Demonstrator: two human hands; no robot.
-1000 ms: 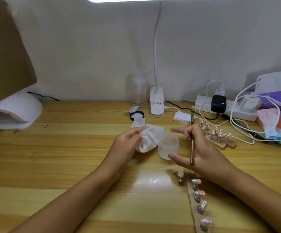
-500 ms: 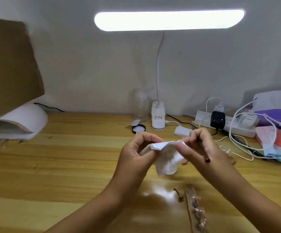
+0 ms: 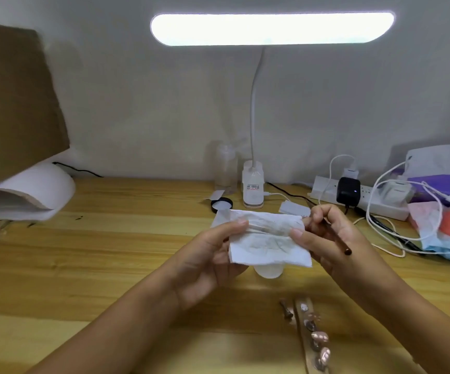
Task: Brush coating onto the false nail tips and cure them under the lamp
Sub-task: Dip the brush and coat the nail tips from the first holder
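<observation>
Both hands hold a stained white tissue (image 3: 267, 245) spread flat above the table. My left hand (image 3: 210, 255) pinches its left edge. My right hand (image 3: 326, 236) pinches its right edge and also grips a thin brown nail brush (image 3: 338, 242), handle end pointing down right. A frosted jar (image 3: 268, 271) stands on the table, mostly hidden behind the tissue. Near the front, a wooden strip (image 3: 303, 344) carries several pink false nail tips (image 3: 319, 337) on stands. One loose stand (image 3: 286, 311) lies left of it. The white curing lamp (image 3: 33, 193) sits at the far left.
A lit desk lamp (image 3: 253, 190) stands at the back centre beside a clear bottle (image 3: 225, 168) and a black jar lid (image 3: 221, 204). A power strip (image 3: 358, 203) with chargers and cables and a pile of bags (image 3: 445, 211) fill the right. Cardboard (image 3: 11, 103) leans at the left.
Both hands lifted the crumpled tissue off the table and pulled it open flat between them. The camera tilted up, so the desk lamp head came into view.
</observation>
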